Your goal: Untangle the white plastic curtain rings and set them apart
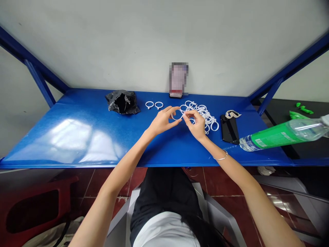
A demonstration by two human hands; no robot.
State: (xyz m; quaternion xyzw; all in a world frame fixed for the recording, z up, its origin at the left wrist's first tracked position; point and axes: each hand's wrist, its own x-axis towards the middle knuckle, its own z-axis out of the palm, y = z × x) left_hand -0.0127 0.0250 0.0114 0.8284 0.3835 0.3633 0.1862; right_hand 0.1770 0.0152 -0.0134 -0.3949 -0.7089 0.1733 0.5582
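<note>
Above the middle of the blue table, a white curtain ring (pixel 174 118) is held between both hands. My left hand (pixel 163 120) grips its left side, with the thumb below and the fingers above. On the ring's right side, the thumb and fingertips of my right hand (pixel 197 126) are pinched together at the small eyelet, which they partly hide. Just beyond and to the right of my right hand lies a loose pile of white curtain rings (pixel 203 111). Two separate rings, a left one (pixel 149 105) and a right one (pixel 159 105), lie flat beyond my left hand.
A crumpled black plastic bag (pixel 122 102) sits open at the back left. Against the wall leans a pixelated, phone-shaped object (pixel 178 80). To the right are a black phone (pixel 229 129), a whitish curled strip (pixel 232 114) and a green-labelled bottle (pixel 277 135) near the table's edge.
</note>
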